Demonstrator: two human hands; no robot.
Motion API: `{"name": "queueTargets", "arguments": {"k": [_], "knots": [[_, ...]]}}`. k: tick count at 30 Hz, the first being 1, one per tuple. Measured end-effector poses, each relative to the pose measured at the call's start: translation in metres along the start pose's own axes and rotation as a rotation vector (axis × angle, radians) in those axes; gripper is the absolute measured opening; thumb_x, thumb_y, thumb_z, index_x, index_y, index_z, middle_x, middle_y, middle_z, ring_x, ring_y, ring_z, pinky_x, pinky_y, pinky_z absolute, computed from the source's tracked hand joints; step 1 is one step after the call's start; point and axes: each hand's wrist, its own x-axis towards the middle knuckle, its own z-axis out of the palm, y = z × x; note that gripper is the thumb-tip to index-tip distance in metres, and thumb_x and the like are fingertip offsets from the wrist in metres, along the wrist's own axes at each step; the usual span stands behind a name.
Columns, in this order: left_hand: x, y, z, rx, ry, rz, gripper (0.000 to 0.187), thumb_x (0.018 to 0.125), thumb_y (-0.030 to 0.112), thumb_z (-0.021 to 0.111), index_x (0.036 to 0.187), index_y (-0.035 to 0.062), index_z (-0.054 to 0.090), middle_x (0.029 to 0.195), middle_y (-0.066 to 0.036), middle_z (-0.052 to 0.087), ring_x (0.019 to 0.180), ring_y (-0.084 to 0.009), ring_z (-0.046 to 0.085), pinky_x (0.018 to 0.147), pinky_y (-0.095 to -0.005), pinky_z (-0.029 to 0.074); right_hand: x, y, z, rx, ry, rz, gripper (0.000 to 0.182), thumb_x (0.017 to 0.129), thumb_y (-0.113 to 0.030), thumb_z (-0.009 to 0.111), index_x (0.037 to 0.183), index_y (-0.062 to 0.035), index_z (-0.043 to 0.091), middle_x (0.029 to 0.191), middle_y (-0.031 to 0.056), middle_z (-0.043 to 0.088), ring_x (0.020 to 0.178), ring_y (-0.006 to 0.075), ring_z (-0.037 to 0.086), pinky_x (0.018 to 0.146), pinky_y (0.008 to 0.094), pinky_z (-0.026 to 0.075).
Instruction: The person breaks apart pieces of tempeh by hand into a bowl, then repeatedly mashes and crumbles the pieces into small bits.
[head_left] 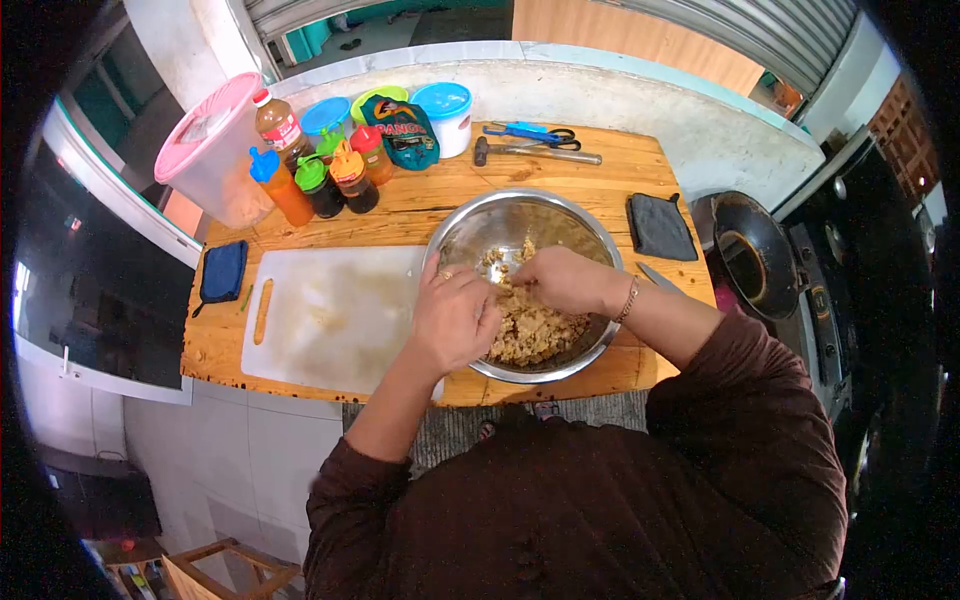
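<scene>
A steel mixing bowl (597, 352) stands near the front edge of the wooden table, holding a crumbly, light-brown mixture (535, 330). My left hand (455, 315) is closed over the bowl's left rim, its fingers curled in toward the mixture. Inside the bowl, my right hand (565, 280) has its fingers bunched, with the tips down in the mixture; what lies between them is partly hidden. Left of the bowl lies a white cutting board (340, 350) with smears on it, its right edge close under my left wrist.
Sauce bottles (281, 187), a green pouch (402, 135) and lidded tubs (442, 120) crowd the table's back left. A hammer (535, 152) and scissors (555, 138) lie behind the bowl. Dark cloth pads (662, 227) flank the work area. A wok (750, 265) sits on the right.
</scene>
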Motion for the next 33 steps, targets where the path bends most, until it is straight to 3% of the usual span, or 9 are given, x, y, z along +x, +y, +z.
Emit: {"name": "queueTargets", "arguments": {"k": [5,8,11,17,21,25,28,31,33], "knots": [[0.027,-0.032,0.005,0.038,0.145,0.193,0.02,0.084,0.018,0.064,0.099,0.0056,0.068,0.111,-0.013,0.066,0.12,-0.0317,0.056,0.11,-0.053,0.03,-0.015,0.008,0.0,-0.171,-0.089,0.066,0.031,0.084,-0.021,0.063,0.103,0.0031,0.066,0.093,0.0282,0.066,0.09,0.0424,0.064,0.083,0.0476,0.05],[0.039,-0.055,0.01,-0.023,0.076,0.138,0.024,0.086,0.021,0.065,0.103,0.0045,0.067,0.117,-0.014,0.065,0.127,-0.033,0.052,0.11,-0.0539,0.03,-0.028,0.003,0.004,-0.162,0.121,0.402,0.047,0.087,-0.03,0.063,0.113,0.0093,0.059,0.101,0.0326,0.064,0.099,0.045,0.062,0.089,0.0465,0.05],[0.039,-0.065,0.019,-0.049,-0.063,0.113,0.025,0.089,0.023,0.064,0.105,0.004,0.067,0.119,-0.014,0.065,0.128,-0.0339,0.051,0.109,-0.0542,0.031,-0.02,-0.004,-0.014,-0.052,-0.083,0.572,0.055,0.092,-0.041,0.058,0.113,0.0103,0.061,0.121,0.0355,0.056,0.119,0.0444,0.054,0.1,0.047,0.046],[0.006,-0.001,0.022,-0.032,-0.027,-0.153,0.034,0.093,0.029,0.058,0.108,-0.0003,0.065,0.119,-0.02,0.063,0.129,-0.0399,0.049,0.112,-0.0576,0.022,0.025,0.024,-0.004,-0.161,-0.041,0.427,0.055,0.09,-0.046,0.059,0.125,-0.0032,0.061,0.129,0.033,0.052,0.13,0.0443,0.043,0.107,0.0477,0.039],[-0.025,0.042,0.031,-0.107,0.201,-0.266,0.039,0.093,0.026,0.055,0.121,-0.0017,0.059,0.129,-0.023,0.055,0.132,-0.0456,0.041,0.11,-0.0677,0.012,0.049,0.006,0.018,-0.217,-0.004,0.28,0.042,0.087,-0.037,0.063,0.118,-0.0075,0.063,0.108,0.0236,0.065,0.107,0.0399,0.06,0.095,0.0459,0.046],[-0.012,0.021,0.01,-0.103,0.28,-0.195,0.04,0.094,0.023,0.055,0.124,-0.0018,0.056,0.132,-0.022,0.052,0.133,-0.0442,0.039,0.112,-0.0622,0.016,0.042,-0.002,0.041,0.063,-0.239,-0.024,0.024,0.08,-0.021,0.065,0.093,-0.0003,0.067,0.095,0.0252,0.067,0.09,0.0381,0.065,0.082,0.043,0.051],[0.004,-0.011,0.001,-0.131,0.21,-0.074,0.04,0.094,0.022,0.054,0.126,-0.0022,0.054,0.133,-0.022,0.051,0.134,-0.0437,0.038,0.114,-0.058,0.019,0.014,0.0,-0.008,0.043,-0.044,-0.139,0.02,0.08,-0.016,0.063,0.091,-0.0002,0.07,0.091,0.0259,0.068,0.085,0.0393,0.066,0.079,0.0446,0.052],[0.015,-0.027,0.001,-0.066,0.081,0.047,0.048,0.095,0.028,0.051,0.132,-0.0034,0.049,0.138,-0.023,0.047,0.137,-0.0439,0.034,0.116,-0.056,0.017,0.01,0.017,-0.042,-0.372,-0.245,0.242,0.03,0.091,-0.024,0.057,0.093,0.0025,0.071,0.092,0.0268,0.068,0.086,0.0395,0.066,0.08,0.0442,0.052],[0.014,-0.027,0.006,-0.087,0.039,0.054,0.054,0.096,0.032,0.05,0.136,-0.0036,0.045,0.141,-0.024,0.044,0.138,-0.0441,0.032,0.117,-0.0554,0.015,0.007,0.006,-0.038,-0.142,-0.21,0.45,0.047,0.095,-0.036,0.05,0.093,0.0053,0.071,0.094,0.0275,0.067,0.093,0.0391,0.065,0.084,0.0436,0.051]]}}
